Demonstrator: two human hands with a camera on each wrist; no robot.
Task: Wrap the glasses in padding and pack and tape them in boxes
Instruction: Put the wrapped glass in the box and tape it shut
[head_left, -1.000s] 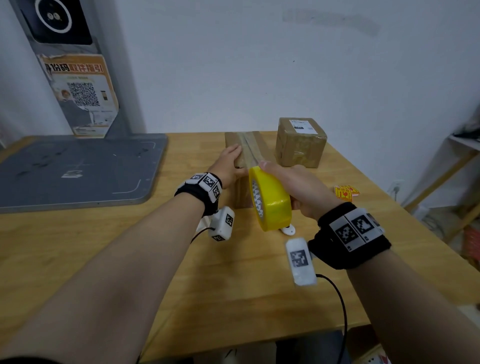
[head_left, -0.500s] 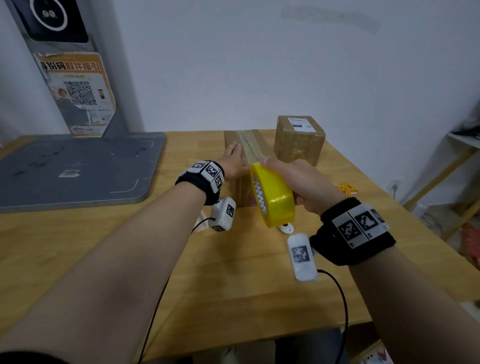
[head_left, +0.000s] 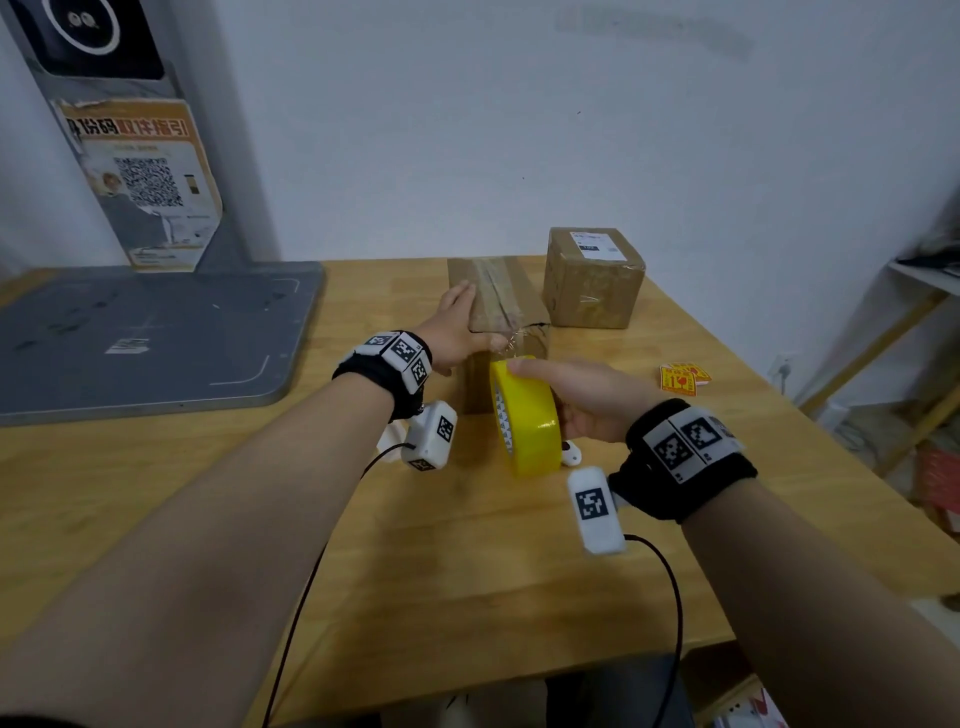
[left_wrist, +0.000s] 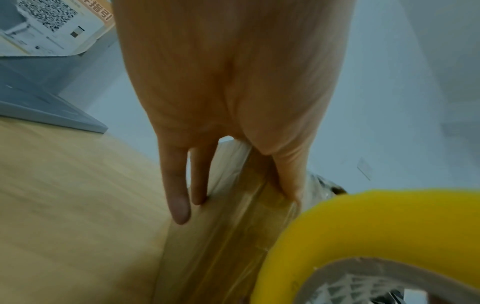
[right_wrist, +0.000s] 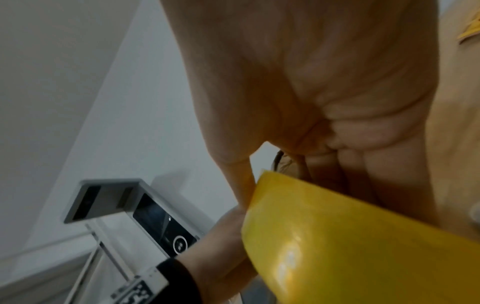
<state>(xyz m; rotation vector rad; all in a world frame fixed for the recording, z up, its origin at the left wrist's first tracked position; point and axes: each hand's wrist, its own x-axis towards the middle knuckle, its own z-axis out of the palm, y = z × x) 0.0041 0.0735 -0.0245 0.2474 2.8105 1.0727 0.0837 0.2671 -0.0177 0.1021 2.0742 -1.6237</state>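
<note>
- Wooden table carries everything we work on, and a grey platform lies on it at 10 o'clock from our hands.
- Cardboard is what we are taping: the long box stands at 12 o'clock from our arms, its top flaps closed and a shiny strip of clear tape running lengthwise over the seam.
- Beside it, at 2 o'clock and just apart, sits a second box, already sealed and labelled, so we judge at least one parcel done; the glasses themselves are not visible, presumably inside.
- Our tape roll, yellow, hangs off the near end of the long box, with a stretch of film running up from it to the box's near top edge.
- Our left hand lies on the box with fingers straight along the left top edge and the thumb pinning the tape at the near corner.
- Our right hand holds the roll, fingers curled round its far side and thumb over the rim.
- We judge the step in hand as sealing this box's top seam; next we need to pull the strip down the near face, keep the thumb pressing, then tear the film cleanly.
- A small yellow-red sticker rests at 3 o'clock, untouched.
</note>
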